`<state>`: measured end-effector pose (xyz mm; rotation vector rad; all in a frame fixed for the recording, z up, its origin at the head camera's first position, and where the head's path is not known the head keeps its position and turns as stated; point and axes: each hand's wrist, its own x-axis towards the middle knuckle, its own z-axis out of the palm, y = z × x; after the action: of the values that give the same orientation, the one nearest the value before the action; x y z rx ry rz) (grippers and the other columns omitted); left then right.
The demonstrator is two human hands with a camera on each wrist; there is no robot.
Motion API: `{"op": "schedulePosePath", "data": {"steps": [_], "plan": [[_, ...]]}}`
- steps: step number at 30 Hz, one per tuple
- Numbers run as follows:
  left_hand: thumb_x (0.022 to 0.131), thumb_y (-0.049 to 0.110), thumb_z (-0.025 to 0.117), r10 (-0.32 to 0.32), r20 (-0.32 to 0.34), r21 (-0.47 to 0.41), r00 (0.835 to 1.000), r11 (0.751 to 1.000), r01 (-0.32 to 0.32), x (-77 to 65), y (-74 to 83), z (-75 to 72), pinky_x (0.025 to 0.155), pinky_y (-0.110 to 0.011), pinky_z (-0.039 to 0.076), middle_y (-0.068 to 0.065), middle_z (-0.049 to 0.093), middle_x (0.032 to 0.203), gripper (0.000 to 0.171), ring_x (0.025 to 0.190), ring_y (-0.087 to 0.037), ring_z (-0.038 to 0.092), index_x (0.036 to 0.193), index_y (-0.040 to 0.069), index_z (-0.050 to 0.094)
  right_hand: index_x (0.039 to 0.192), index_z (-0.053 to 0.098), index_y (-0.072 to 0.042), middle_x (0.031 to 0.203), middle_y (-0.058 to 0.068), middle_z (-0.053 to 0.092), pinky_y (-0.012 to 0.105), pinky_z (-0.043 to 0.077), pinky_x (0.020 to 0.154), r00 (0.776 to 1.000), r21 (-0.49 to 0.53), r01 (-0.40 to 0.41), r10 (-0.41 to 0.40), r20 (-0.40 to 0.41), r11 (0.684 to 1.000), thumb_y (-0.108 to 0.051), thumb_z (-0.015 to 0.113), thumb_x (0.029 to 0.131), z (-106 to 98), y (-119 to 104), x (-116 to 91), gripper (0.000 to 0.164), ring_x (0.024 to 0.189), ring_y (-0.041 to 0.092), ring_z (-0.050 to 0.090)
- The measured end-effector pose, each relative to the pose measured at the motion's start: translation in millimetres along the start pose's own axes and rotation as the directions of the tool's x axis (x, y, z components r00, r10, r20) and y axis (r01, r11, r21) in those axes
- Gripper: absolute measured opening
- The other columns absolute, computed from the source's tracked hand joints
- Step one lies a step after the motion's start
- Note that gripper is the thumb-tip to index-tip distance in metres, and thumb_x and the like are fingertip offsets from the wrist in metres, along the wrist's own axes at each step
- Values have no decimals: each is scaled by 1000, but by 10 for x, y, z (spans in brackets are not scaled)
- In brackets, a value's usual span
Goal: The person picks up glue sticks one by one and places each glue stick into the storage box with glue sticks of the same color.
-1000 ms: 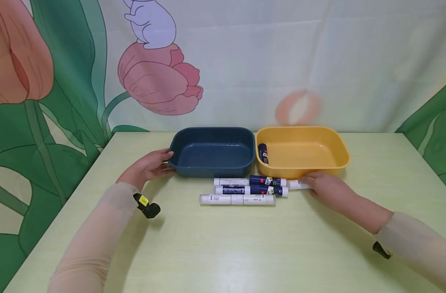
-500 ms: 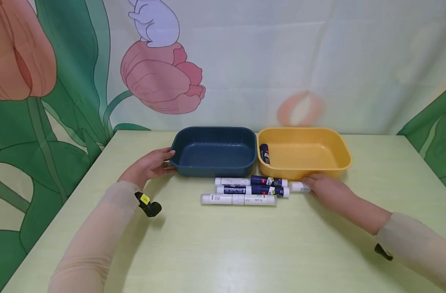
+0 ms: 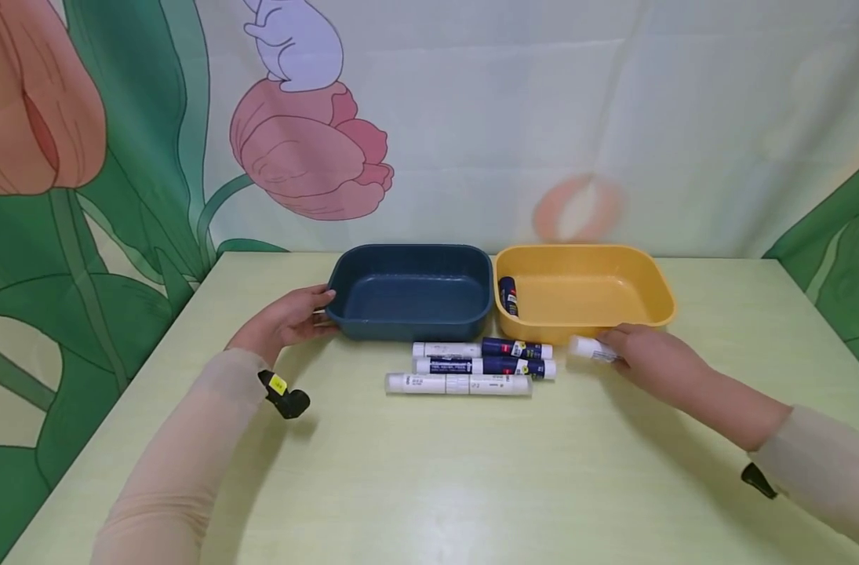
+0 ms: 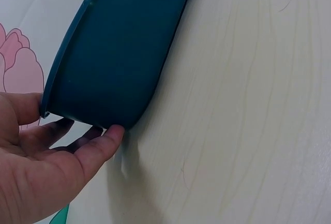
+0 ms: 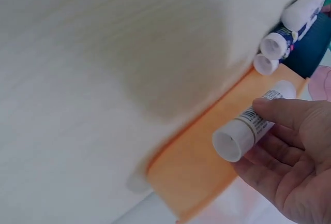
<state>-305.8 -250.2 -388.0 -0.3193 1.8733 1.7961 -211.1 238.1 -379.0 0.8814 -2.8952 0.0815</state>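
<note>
My right hand [image 3: 655, 361] pinches a white glue stick [image 5: 253, 123] between thumb and fingers, just in front of the yellow bin [image 3: 584, 326]. In the right wrist view its white end faces the camera, raised over the bin's outer wall. My left hand [image 3: 288, 318] holds the left end of the dark blue bin [image 3: 408, 329], thumb at the rim and fingertips against the outer wall, as the left wrist view shows. Several white and navy glue sticks [image 3: 482, 367] lie in rows before the bins. One navy glue stick [image 3: 508, 297] is inside the yellow bin, at its left wall.
Both bins stand side by side at the table's back, near a hanging flowered cloth [image 3: 471, 141]. A pale wood-grain table [image 3: 429, 471] spreads out in front. Black cameras [image 3: 284, 395] are strapped at the wrists.
My right hand has lifted the white glue stick off the table at the row's right end and moved it right, tilting it. My left hand stays on the blue bin.
</note>
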Motion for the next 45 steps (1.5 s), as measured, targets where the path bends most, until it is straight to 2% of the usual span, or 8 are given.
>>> {"op": "schedulePosePath", "data": {"steps": [8,16,23,28,30,37,41,45], "plan": [[114,23,25,-15,-15,-13,1000,1000,15,-10,4,-11,129,-48,24,-17,9,173,59,158,-32,20,166,14,0,109,71,4,87,8,71,39,58,70,992,80,-78,69,103,994,-2,79,85,-213,-28,26,26,73,18,58],[114,22,25,-9,-13,6,1000,1000,9,-11,-1,-16,129,-49,24,-19,10,172,58,158,-33,20,166,13,1,109,72,4,88,7,72,28,46,62,966,228,-200,153,210,953,-8,74,89,-479,-84,167,24,68,14,53],[114,22,24,-9,-11,3,1000,1000,9,4,12,-14,129,-48,24,-18,9,173,58,158,-32,19,166,13,0,120,67,11,103,22,74,35,58,69,944,268,-263,190,269,927,-11,74,90,-798,-151,413,37,80,22,65],[114,22,25,-17,-18,-2,1000,1000,17,2,26,-13,129,-48,25,-17,8,173,58,158,-32,20,166,15,0,122,65,13,108,25,73,36,61,70,935,291,-289,204,290,912,-13,74,91,-968,-179,587,41,82,25,69],[114,23,25,-18,-22,-2,1000,1000,18,2,28,-13,129,-48,25,-17,9,173,58,158,-31,20,166,15,0,126,63,13,112,27,71,35,62,71,927,335,-313,208,314,889,-13,73,93,-1018,-191,657,44,85,26,70],[114,22,25,-13,-16,-6,1000,1000,13,4,15,-19,129,-48,24,-17,9,173,58,158,-32,19,166,15,0,142,52,8,129,29,62,39,65,79,890,483,-411,225,396,773,-15,69,97,-1108,-281,959,53,104,35,68],[114,22,25,-6,-13,-8,1000,1000,6,-10,7,-18,129,-48,24,-17,9,173,59,159,-32,19,166,14,0,144,50,6,133,27,59,38,65,85,879,569,-445,217,424,692,-19,66,100,-1090,-366,1156,52,107,34,67],[114,21,24,5,-1,-4,1000,1000,-5,-3,0,1,130,-48,23,-19,9,173,58,159,-32,18,166,13,0,146,48,3,132,25,58,34,64,88,870,643,-475,211,446,601,-19,64,101,-972,-441,1365,52,107,31,65]]}}
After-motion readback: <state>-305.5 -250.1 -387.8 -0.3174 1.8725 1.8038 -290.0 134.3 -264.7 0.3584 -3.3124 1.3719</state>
